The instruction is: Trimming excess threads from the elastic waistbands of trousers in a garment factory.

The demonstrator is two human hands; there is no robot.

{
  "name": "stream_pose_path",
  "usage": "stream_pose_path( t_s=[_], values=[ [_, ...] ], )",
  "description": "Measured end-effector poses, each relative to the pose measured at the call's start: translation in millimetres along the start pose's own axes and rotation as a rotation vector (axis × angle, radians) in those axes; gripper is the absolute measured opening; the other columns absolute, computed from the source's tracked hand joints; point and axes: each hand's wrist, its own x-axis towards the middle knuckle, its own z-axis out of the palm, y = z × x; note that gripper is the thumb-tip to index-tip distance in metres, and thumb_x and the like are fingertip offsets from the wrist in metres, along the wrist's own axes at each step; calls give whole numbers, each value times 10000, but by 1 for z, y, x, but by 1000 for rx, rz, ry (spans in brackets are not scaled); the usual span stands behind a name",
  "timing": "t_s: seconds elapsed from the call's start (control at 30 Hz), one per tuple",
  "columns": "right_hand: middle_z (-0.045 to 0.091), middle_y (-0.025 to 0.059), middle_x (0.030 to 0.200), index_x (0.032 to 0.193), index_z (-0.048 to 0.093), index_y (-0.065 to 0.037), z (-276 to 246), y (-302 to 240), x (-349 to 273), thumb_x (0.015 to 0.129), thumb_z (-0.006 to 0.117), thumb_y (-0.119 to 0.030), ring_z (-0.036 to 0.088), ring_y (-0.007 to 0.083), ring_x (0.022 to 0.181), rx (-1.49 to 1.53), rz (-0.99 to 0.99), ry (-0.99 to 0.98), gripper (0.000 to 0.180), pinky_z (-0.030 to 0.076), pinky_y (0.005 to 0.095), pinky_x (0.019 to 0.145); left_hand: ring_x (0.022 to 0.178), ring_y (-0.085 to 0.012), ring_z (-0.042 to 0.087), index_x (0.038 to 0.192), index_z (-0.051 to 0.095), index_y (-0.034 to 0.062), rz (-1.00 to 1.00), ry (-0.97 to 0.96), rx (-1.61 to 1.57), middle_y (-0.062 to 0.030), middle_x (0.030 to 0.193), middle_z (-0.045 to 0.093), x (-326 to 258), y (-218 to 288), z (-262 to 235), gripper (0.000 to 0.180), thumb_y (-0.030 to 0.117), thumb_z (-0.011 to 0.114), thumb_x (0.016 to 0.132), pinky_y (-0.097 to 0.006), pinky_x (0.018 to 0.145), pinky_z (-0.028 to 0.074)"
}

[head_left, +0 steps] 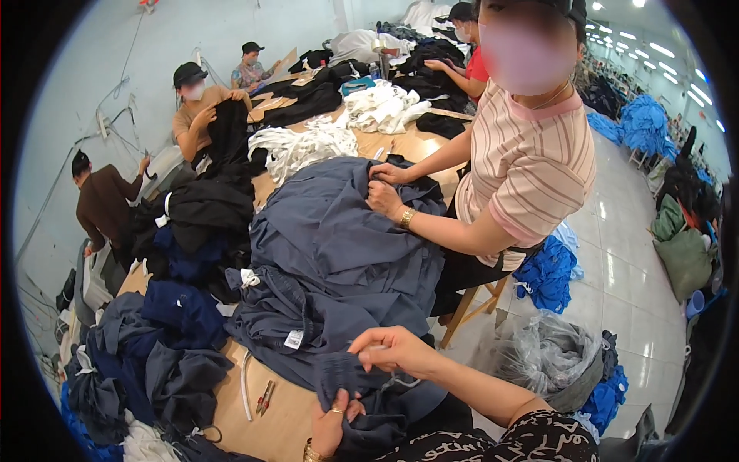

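A slate-blue garment with a gathered elastic waistband (337,376) is held up at the near table edge. My left hand (329,425) grips it from below, its thumb and fingers closed on the cloth. At the waistband's upper right edge, my right hand (396,351) pinches with thumb and forefinger; whether a thread or cord is in that pinch is too small to tell. Beyond lies a large heap of slate-blue garments (323,231), with a white label (293,339) showing on its near side. Thread snips (265,398) and a white strip (246,385) lie left of my hands.
A co-worker in a striped shirt (531,154) handles the heap's far side. Navy and grey garments (177,339) pile at the left, with black cloth (200,208) and white pieces (308,146) farther off. Bagged cloth (550,358) and a wooden stool (473,312) stand on the right.
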Motion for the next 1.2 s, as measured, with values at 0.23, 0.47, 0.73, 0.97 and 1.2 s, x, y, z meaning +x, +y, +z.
stream_pose_path(
  t_s=[0.23, 0.47, 0.73, 0.97, 1.2],
  values=[
    [647, 39, 896, 1032, 559, -27, 22, 46, 12, 941, 480, -177, 434, 24, 519, -259, -224, 334, 192, 341, 163, 489, 564, -87, 393, 766, 515, 79, -98, 102, -80, 33, 601, 419, 17, -7, 1, 341, 367, 464, 941, -227, 583, 353],
    [597, 60, 866, 965, 604, 41, 21, 71, 18, 878, 543, -97, 567, 118, 832, -404, -360, 148, 175, 427, 231, 754, 528, -92, 335, 697, 416, 87, -263, -36, -585, 19, 544, 329, 3, 11, 6, 391, 370, 378, 964, -237, 597, 334],
    [599, 19, 792, 1020, 571, -34, 40, 58, 10, 891, 533, -91, 408, 25, 510, 82, -38, 104, 146, 290, 159, 445, 522, -97, 370, 993, 488, -7, -151, -263, -1040, 16, 558, 384, 4, -21, -19, 312, 289, 393, 965, -277, 639, 374],
    [663, 110, 872, 879, 561, -22, 19, 51, 10, 867, 572, -124, 369, 26, 450, 178, 91, 347, 103, 283, 167, 399, 565, -125, 453, 855, 514, 12, -100, -76, -396, -8, 588, 457, -1, 5, -12, 324, 327, 491, 926, -270, 626, 415],
    [572, -29, 711, 891, 605, -10, 43, 70, 19, 871, 544, -69, 395, 12, 500, 165, 150, 425, 87, 279, 161, 437, 572, -103, 467, 886, 508, 28, -146, -50, -236, -7, 614, 479, 8, -4, -17, 263, 288, 535, 915, -242, 572, 409]
  ],
)
